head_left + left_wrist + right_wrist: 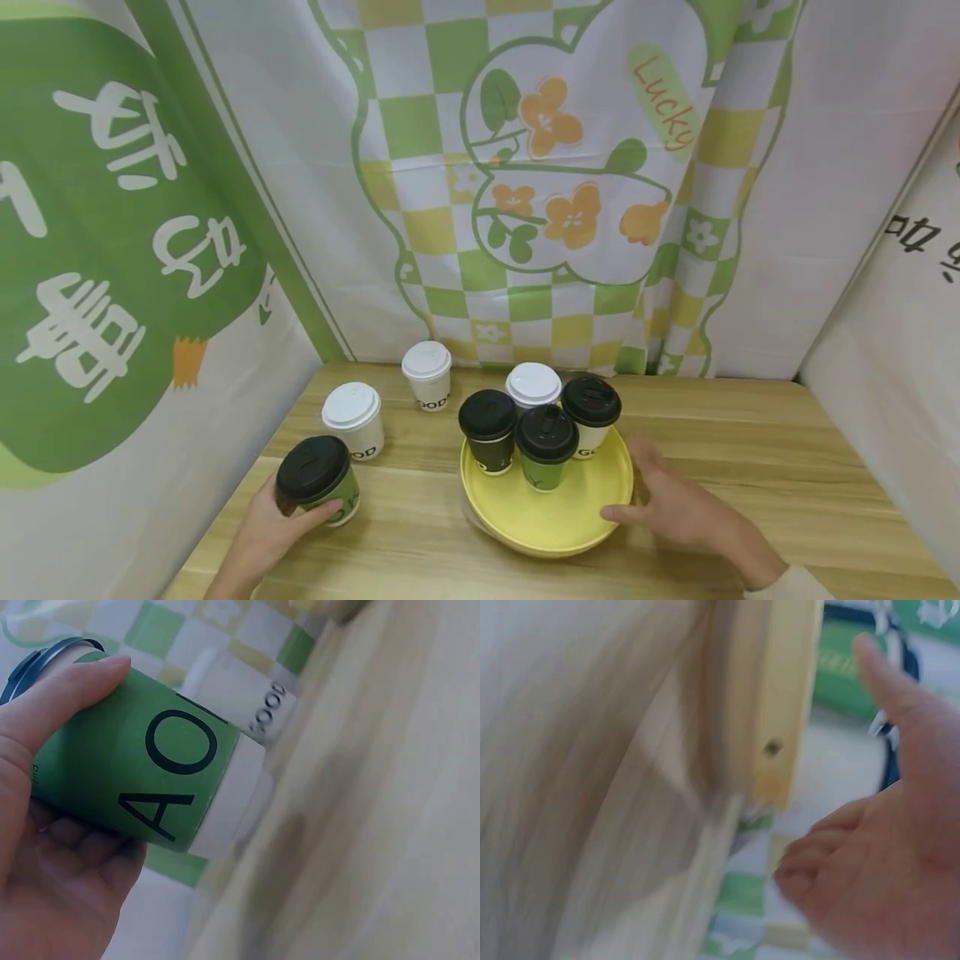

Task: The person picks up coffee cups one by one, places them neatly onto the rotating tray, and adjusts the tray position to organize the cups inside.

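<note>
My left hand (272, 523) grips a green paper cup (347, 496) with a black lid, thumb across its printed sleeve. In the left wrist view the cup (142, 757) shows its white base close over the table. My right hand (671, 500) is at the right side of a round yellow tray (555, 525), fingers spread and thumb at the rim. On the tray stand a black cup (492, 454), a green cup (543, 473) and a white cup (588, 439), all black-lidded, plus a white-lidded cup (533, 383) partly hidden behind them.
Two white cups with white lids stand on the left of the wooden table (750, 450): one cup (363, 437) just behind the held cup, the other cup (431, 392) farther back. A checkered curtain (525, 308) hangs behind the table, with printed cloth (187, 250) on the left.
</note>
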Demonstrator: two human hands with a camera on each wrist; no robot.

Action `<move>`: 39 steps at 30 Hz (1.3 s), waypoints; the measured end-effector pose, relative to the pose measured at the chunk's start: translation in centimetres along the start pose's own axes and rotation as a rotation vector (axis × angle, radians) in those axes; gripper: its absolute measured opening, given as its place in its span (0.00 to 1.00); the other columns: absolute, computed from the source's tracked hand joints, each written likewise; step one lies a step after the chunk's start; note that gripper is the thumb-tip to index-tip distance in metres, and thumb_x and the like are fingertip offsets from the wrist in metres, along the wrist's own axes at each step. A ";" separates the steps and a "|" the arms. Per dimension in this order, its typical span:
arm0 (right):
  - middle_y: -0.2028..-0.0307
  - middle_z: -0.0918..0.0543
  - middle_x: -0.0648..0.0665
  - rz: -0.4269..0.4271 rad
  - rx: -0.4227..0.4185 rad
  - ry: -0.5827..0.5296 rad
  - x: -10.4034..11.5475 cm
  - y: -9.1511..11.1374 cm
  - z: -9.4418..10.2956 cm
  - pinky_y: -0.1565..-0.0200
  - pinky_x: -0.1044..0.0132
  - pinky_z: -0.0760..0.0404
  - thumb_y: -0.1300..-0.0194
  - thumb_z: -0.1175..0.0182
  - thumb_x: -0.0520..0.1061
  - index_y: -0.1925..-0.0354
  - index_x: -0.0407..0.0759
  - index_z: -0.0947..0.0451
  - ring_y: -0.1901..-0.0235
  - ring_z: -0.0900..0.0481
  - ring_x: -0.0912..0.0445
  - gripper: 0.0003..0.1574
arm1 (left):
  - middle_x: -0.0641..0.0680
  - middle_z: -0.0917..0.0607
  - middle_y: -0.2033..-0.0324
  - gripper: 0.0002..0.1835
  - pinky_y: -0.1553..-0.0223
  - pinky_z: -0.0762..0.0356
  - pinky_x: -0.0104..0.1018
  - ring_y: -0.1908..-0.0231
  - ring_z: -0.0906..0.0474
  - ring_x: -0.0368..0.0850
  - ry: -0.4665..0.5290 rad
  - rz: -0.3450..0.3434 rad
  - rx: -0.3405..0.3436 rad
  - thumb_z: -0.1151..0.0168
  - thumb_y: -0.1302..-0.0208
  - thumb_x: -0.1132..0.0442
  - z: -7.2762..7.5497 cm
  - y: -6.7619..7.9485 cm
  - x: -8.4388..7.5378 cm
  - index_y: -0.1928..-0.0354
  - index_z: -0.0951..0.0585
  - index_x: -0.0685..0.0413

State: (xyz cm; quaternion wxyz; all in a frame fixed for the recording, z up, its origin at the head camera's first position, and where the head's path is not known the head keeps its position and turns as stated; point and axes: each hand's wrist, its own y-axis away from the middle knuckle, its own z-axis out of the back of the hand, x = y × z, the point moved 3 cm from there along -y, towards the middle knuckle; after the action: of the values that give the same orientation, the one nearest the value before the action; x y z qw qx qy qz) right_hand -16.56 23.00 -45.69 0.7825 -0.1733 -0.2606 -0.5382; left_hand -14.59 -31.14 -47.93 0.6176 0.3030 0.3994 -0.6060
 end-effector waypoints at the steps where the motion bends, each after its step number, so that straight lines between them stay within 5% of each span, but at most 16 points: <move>1: 0.18 0.55 0.21 -0.001 0.008 -0.016 -0.5 -0.4 0.1 0.25 0.26 0.41 0.38 0.30 0.73 0.15 0.35 0.65 0.22 0.48 0.23 0.80 | 0.54 0.20 0.35 0.44 0.43 0.25 0.16 0.45 0.26 0.16 0.007 -0.003 0.003 0.20 0.39 0.58 -0.1 0.0 -0.4 0.24 0.32 0.56; 7: 0.19 0.56 0.21 0.027 -0.011 -0.008 -3.0 -2.4 0.4 0.22 0.29 0.48 0.34 0.32 0.72 0.17 0.26 0.63 0.20 0.52 0.24 0.78 | 0.41 0.20 0.38 0.43 0.42 0.26 0.15 0.44 0.25 0.17 0.085 0.016 0.002 0.20 0.39 0.59 -0.8 0.2 -2.8 0.25 0.31 0.52; 18: 0.17 0.53 0.28 0.074 -0.007 -0.002 -4.2 -4.1 -0.1 0.22 0.30 0.46 0.34 0.32 0.71 0.14 0.38 0.62 0.20 0.49 0.28 0.73 | 0.57 0.20 0.33 0.42 0.39 0.27 0.16 0.42 0.21 0.23 0.205 -0.015 0.015 0.19 0.42 0.63 -4.2 0.0 -6.7 0.27 0.28 0.52; 28: 0.16 0.55 0.33 0.114 -0.010 -0.025 -4.4 -4.2 -0.9 0.22 0.31 0.46 0.32 0.32 0.68 0.13 0.49 0.66 0.19 0.48 0.29 0.71 | 0.58 0.18 0.35 0.42 0.37 0.25 0.20 0.42 0.20 0.28 0.257 -0.079 0.048 0.17 0.46 0.66 -7.0 -0.7 -8.0 0.29 0.26 0.54; 39: 0.17 0.47 0.29 0.080 -0.094 0.008 -2.9 -2.3 -1.8 0.24 0.31 0.39 0.32 0.33 0.70 0.13 0.52 0.66 0.23 0.38 0.28 0.71 | 0.57 0.17 0.36 0.42 0.35 0.24 0.23 0.41 0.19 0.31 0.287 -0.130 0.097 0.17 0.46 0.66 -9.3 -1.3 -8.8 0.29 0.26 0.53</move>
State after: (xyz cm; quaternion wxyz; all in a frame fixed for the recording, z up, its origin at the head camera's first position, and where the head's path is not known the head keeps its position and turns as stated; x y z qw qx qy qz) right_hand -19.12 23.36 -48.86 0.7955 -0.2178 -0.2249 -0.5188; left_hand -16.61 -18.81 -44.85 0.4983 0.3892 0.4727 -0.6138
